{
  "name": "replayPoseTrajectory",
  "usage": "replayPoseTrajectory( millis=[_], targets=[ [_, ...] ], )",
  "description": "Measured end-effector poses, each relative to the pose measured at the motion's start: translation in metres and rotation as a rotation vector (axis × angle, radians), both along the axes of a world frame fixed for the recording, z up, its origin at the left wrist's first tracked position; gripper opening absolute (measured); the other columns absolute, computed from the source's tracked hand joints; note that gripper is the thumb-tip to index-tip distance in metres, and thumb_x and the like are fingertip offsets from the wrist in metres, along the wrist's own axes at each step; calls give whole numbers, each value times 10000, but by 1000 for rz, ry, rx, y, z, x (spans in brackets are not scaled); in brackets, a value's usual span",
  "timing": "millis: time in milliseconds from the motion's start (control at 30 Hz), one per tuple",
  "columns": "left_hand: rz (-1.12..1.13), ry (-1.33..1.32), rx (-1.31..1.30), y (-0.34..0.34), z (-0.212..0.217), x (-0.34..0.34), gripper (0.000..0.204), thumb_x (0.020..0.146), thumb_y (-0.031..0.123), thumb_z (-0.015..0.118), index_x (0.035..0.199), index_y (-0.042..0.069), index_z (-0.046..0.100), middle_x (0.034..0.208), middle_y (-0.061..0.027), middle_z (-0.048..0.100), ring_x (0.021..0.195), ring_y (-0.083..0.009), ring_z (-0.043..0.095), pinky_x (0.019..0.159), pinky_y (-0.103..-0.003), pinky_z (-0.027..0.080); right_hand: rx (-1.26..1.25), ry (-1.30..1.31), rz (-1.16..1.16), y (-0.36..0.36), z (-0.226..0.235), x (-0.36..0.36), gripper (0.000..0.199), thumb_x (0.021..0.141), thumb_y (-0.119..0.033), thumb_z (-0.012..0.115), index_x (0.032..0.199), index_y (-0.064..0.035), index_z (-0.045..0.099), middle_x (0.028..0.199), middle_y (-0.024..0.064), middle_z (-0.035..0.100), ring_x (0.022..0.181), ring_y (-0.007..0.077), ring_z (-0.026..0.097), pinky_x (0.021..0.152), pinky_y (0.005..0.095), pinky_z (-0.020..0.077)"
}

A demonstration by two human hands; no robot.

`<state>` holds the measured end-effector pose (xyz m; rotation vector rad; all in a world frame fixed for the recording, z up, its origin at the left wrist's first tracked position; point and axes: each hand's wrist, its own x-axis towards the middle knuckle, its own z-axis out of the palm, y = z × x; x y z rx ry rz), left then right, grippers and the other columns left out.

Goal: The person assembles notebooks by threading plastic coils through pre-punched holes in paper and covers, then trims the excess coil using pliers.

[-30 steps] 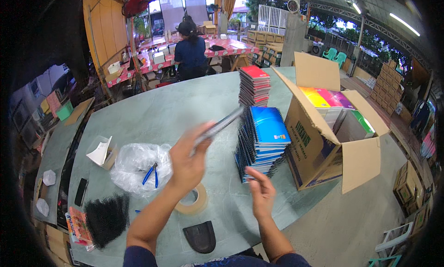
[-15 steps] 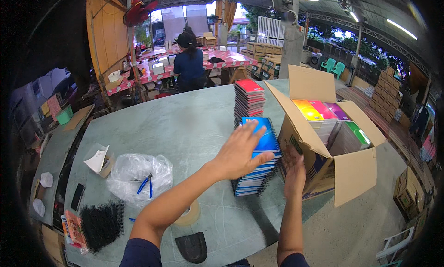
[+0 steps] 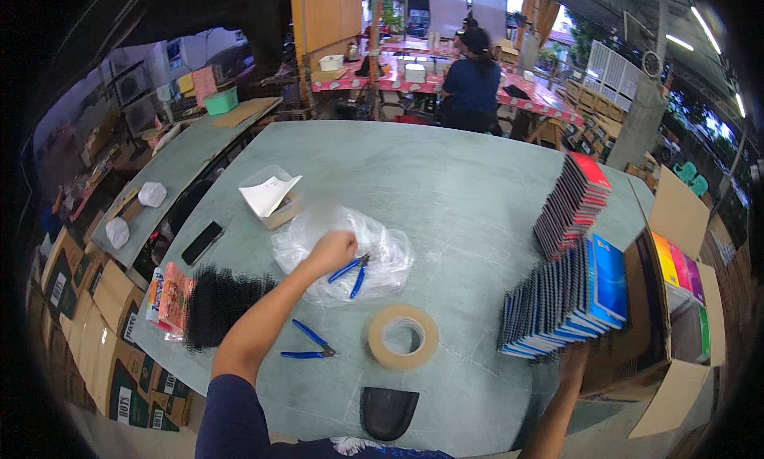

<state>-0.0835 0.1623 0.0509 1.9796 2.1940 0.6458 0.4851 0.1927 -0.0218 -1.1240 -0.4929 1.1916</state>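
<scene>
My left hand (image 3: pixel 333 250) is over a crumpled clear plastic bag (image 3: pixel 386 256), its fingers curled in; whatever they may hold is hidden. Blue-handled cutters (image 3: pixel 350 274) lie on the bag just below that hand. At the right stands a leaning stack of blue spiral notebooks (image 3: pixel 609 280), with my right hand (image 3: pixel 574 362) low against its near side. The stack hides most of that hand's fingers. Behind it rises a stack of red spiral notebooks (image 3: pixel 590 174). An open cardboard box (image 3: pixel 641 320) to the right holds yellow, pink, purple and green notebooks.
On the green table (image 3: pixel 454 173) lie a tape roll (image 3: pixel 382 340), second blue cutters (image 3: pixel 318 344), a black curved pad (image 3: pixel 388 411), black spiral coils (image 3: pixel 227 304), a phone (image 3: pixel 202 243) and a small container with white paper (image 3: pixel 270 195). A person (image 3: pixel 472 85) sits beyond.
My left hand has moved from the top of the blue notebooks leftward to the plastic bag. The view has turned left. My right hand has shifted from beside the box to behind the blue stack.
</scene>
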Motion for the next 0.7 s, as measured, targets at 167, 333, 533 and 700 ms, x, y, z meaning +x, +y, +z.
replayPoseTrajectory(
  millis=[167, 333, 533, 700],
  targets=[
    [118, 83, -125, -16, -67, 8, 205, 746, 163, 562, 867, 7, 618, 889, -196, 640, 813, -362, 617, 741, -460, 489, 42, -92, 51, -48, -42, 4, 517, 890, -530, 464, 1078, -53, 526, 1019, 93, 566, 882, 196, 534, 743, 341, 417],
    [59, -35, -299, -33, -61, 51, 368, 747, 198, 579, 1020, -39, 510, 898, -248, 621, 861, -400, 608, 751, -481, 484, -68, -1012, 533, -129, 53, -57, 384, 844, -377, 587, 885, 0, 649, 790, 113, 653, 711, 211, 608, 639, 317, 461],
    [93, -671, -346, -53, -48, 37, 244, 784, 106, 568, 985, -11, 495, 842, -214, 615, 831, -367, 617, 724, -437, 484, 112, -1142, 709, -122, 109, -132, 304, 787, -253, 673, 949, 4, 658, 870, 150, 663, 819, 229, 639, 704, 326, 490],
    [-112, -594, 174, -63, -58, 33, 204, 812, 72, 554, 999, 16, 495, 766, -153, 592, 735, -311, 591, 691, -394, 459, 481, -1072, 810, -67, 27, -246, 560, 747, -87, 650, 1270, -38, 455, 1293, 178, 474, 1156, 277, 493, 922, 351, 424]
  ],
)
